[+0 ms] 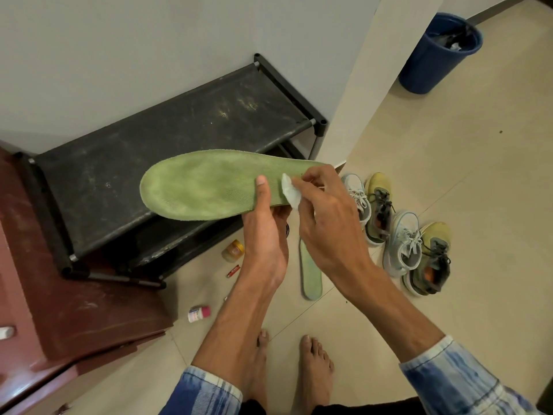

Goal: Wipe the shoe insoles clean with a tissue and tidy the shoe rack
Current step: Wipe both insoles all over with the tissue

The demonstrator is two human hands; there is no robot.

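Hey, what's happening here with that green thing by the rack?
A person is wiping a green insole clean. The left hand holds it in front of the dusty black shoe rack, thumb on top, while the right hand pinches a small white tissue against its surface. A second insole lies on the floor beside two pairs of sneakers.

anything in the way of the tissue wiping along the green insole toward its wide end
Yes: the left hand holding the green foam insole has its thumb on top, beside the crumpled white tissue pinched in the right hand, on the wide-end side. Past the thumb, nothing visible lies on it.
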